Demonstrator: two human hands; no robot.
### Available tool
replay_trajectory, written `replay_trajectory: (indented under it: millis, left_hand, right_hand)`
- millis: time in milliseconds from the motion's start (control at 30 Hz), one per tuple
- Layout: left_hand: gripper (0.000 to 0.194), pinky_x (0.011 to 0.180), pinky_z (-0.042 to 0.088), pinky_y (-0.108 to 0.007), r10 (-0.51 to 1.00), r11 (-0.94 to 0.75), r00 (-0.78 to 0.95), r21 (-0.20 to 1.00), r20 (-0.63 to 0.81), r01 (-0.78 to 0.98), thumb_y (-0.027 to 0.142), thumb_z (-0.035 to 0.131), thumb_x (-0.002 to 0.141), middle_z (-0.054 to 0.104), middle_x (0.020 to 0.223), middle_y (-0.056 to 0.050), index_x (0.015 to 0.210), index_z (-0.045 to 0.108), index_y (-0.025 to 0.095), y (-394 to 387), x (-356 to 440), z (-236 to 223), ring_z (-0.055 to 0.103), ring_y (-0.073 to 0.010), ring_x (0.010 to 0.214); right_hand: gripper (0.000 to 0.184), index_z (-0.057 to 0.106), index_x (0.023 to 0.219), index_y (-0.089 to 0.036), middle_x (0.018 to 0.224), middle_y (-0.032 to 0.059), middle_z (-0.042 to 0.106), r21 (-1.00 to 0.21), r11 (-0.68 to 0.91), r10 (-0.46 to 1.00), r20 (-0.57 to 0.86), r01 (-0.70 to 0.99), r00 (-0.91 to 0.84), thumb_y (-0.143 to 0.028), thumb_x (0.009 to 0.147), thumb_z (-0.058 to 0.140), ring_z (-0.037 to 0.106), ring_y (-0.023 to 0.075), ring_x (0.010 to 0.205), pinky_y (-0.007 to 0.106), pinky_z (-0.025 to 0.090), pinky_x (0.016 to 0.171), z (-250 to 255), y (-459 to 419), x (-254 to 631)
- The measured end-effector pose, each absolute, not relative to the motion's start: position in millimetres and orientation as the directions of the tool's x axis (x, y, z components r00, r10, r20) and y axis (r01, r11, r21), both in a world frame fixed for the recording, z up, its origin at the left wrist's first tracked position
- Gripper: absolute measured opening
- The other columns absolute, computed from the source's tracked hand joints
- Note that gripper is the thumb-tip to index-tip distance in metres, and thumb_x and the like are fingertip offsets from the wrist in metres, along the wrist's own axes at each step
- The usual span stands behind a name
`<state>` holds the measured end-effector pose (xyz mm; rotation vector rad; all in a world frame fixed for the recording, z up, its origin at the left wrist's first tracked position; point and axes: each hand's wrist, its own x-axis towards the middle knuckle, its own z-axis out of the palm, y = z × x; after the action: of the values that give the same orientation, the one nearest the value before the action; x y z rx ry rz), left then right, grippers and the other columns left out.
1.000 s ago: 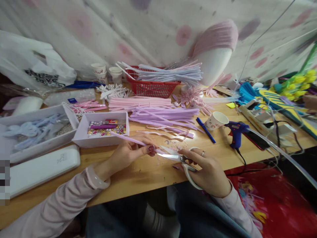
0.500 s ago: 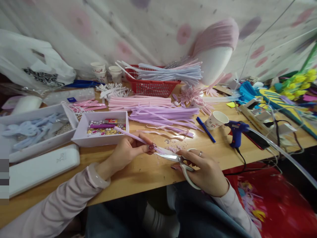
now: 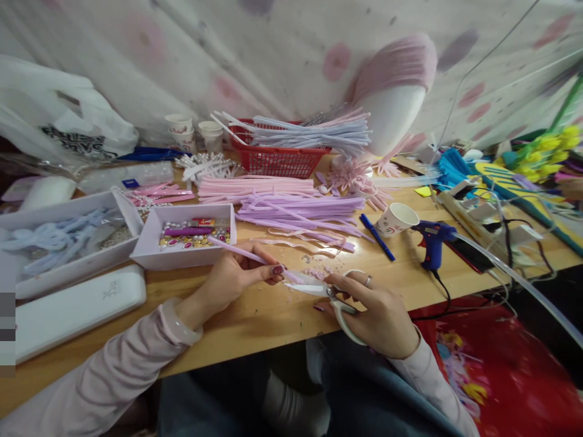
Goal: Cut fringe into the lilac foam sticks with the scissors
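Between thumb and fingers, my left hand [image 3: 234, 276] pinches a lilac pipe cleaner [image 3: 237, 249], which slants up to the left over a box. Its near end sits by the blade tips of white-handled scissors [image 3: 310, 289]. My right hand [image 3: 371, 306] is closed around the scissors' handles, with the blades slightly apart and pointing left. Small lilac clippings [image 3: 324, 271] lie on the wooden table [image 3: 268, 331] just behind the blades. Farther back rest bundles of lilac pipe cleaners [image 3: 300, 210] and pink pipe cleaners [image 3: 255, 187].
A white box [image 3: 182, 261] holds beads and gems. Right of the bundles are a blue pen [image 3: 378, 237], a paper cup [image 3: 398, 218] and a blue glue gun [image 3: 432, 243] with trailing cables. A red basket [image 3: 277, 162] stands behind. At left lies a white case [image 3: 82, 312].
The scissor blades have parted a little at the end of the pipe cleaner. Both hands stay in nearly the same place, and the view has shifted very slightly.
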<state>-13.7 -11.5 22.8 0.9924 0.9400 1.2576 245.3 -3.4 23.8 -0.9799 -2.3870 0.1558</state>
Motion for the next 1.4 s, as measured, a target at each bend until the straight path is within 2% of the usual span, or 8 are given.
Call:
replay_trajectory:
  millis: [267,633,867,1400]
  left_hand:
    - [0.021,0.058,0.056,-0.018,0.996,0.04,0.089,0.957,-0.015,-0.288,0.021,0.086,0.063,0.072,0.061,0.0,0.068,0.066,0.013,-12.0,-13.5,24.4,0.067,-0.0096,0.057]
    - [0.022,0.06,0.056,-0.025,0.998,0.007,0.064,0.974,0.008,-0.227,0.026,0.084,0.065,0.068,0.059,0.0,0.067,0.064,0.015,-12.8,-14.8,25.6,0.066,-0.0127,0.058]
    - [0.022,0.061,0.055,-0.026,0.998,-0.008,0.066,0.982,0.02,-0.187,0.027,0.082,0.066,0.068,0.061,-0.001,0.067,0.064,0.015,-13.4,-14.7,26.1,0.065,-0.0132,0.059]
    - [0.018,0.061,0.052,-0.024,0.998,-0.01,0.067,0.986,0.022,-0.164,0.024,0.08,0.069,0.068,0.061,0.0,0.068,0.064,0.016,-11.7,-17.4,21.4,0.064,-0.0123,0.06]
  right_hand:
    - [0.031,0.069,0.104,-0.015,0.074,0.0034,0.065,-0.313,0.735,0.672,0.459,0.602,-0.581,-0.037,0.084,0.07,0.06,0.0136,0.061,0.024,0.047,0.055,21.9,-1.6,245.2]
    - [0.03,0.069,0.105,-0.014,0.077,0.005,0.067,-0.321,0.715,0.693,0.439,0.621,-0.572,-0.034,0.082,0.071,0.062,0.0142,0.061,0.025,0.048,0.056,19.5,-3.3,249.3]
    - [0.03,0.069,0.103,-0.015,0.074,0.0037,0.068,-0.323,0.737,0.67,0.465,0.594,-0.579,-0.038,0.084,0.071,0.061,0.0125,0.058,0.023,0.047,0.053,20.9,-3.2,248.5]
    - [0.032,0.069,0.1,-0.017,0.067,0.0017,0.067,-0.233,0.754,0.639,0.473,0.614,-0.607,-0.046,0.09,0.062,0.06,0.0123,0.053,0.024,0.045,0.051,21.5,-0.6,247.4]
